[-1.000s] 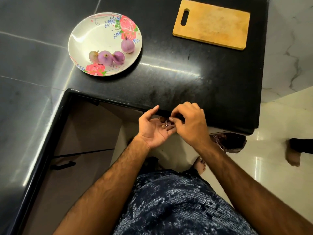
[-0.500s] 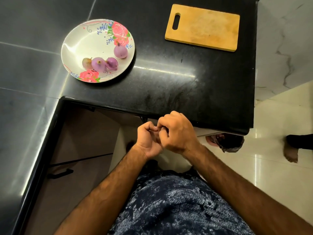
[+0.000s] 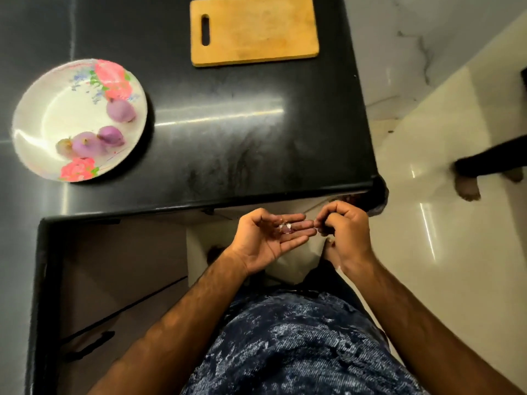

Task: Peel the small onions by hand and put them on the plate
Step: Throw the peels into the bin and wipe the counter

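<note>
**Holding peel scraps below the table edge**

Holding left hand (image 3: 265, 240) flat, palm up, fingers straight, carrying purple peel scraps (image 3: 285, 228). Curling right hand (image 3: 345, 232) just beside the left fingertips; cannot tell whether pinching anything. Lying on the flowered plate (image 3: 28, 109), far left on the table (image 3: 228, 143): four peeled onions (image 3: 121, 109).

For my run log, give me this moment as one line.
left hand: open, onion piece on it | right hand: curled, beside it | plate: four onions
</note>
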